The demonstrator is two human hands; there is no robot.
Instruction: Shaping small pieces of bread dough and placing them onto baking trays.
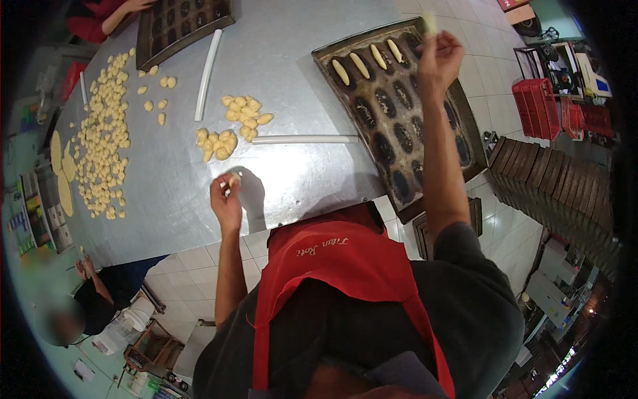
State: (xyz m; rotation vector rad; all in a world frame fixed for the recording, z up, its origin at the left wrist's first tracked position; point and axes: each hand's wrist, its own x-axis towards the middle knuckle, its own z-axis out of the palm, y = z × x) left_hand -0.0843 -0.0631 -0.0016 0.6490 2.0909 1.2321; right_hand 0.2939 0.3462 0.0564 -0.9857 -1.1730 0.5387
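My left hand (224, 199) is over the steel table's near edge, its fingers closed on a small dough piece (234, 180). My right hand (440, 58) is raised over the far right of a dark moulded pan (372, 93), holding a blurred pale dough strip (430, 25). Four pale dough strips (360, 65) lie in a row in the pan's hollows. Two small heaps of dough pieces (216, 143) sit beyond my left hand, beside a white rod (305, 139).
On the steel table (279, 80) are a large dough pile (100, 146), another rod (208, 73) and another pan (186, 26). A co-worker's hand (133, 6) is at top left, another person (93, 299) at lower left. Stacked pans (551, 186) and red crates (535, 106) stand right.
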